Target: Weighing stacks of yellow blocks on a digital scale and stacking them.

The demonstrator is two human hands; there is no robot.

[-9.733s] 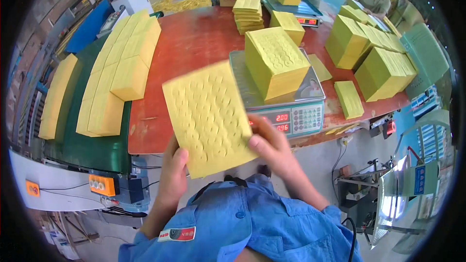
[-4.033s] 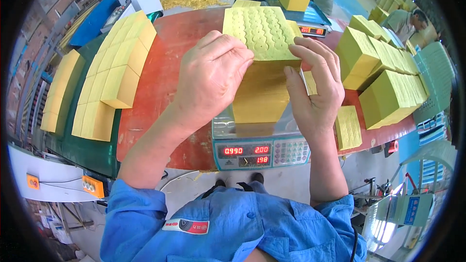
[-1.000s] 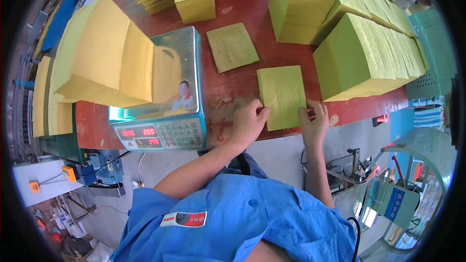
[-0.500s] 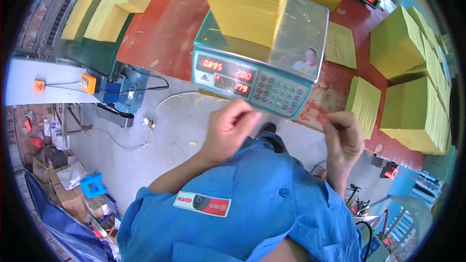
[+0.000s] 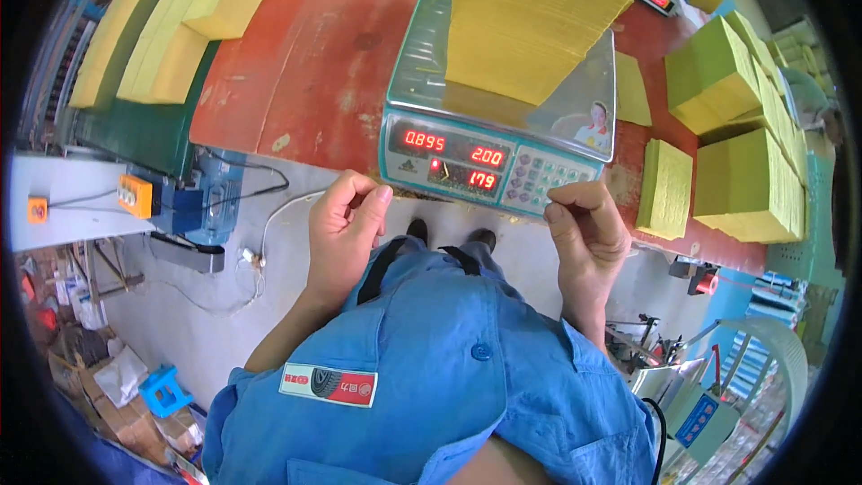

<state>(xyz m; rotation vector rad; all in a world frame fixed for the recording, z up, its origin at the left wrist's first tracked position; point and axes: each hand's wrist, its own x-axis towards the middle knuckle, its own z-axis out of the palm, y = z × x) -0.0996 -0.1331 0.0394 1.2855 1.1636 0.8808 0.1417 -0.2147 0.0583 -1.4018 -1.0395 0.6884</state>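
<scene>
My left hand (image 5: 344,232) is raised near the front left corner of a digital scale (image 5: 409,172), its thumb pressed against curled fingers. Close to the keypad at the scale's right end, my right hand (image 5: 589,238) has thumb and forefinger drawn into a pinch. Whatever either hand may hold is too small or hidden to make out. A tall block of yellow paper sheets (image 5: 521,36) stands on the scale's clear-covered platform, touched by neither hand. Red digits glow on the scale's front panel.
The scale sits at the front edge of a worn red table (image 5: 305,72). More yellow paper stacks stand at right (image 5: 750,184) and on a green surface at far left (image 5: 166,58). A small stack (image 5: 666,189) is beside the scale. A cable (image 5: 262,260) trails across the floor.
The view has shifted, bringing the scale further right and lower in the picture. My left hand has moved left from in front of the scale; my right hand is now closer to the keypad.
</scene>
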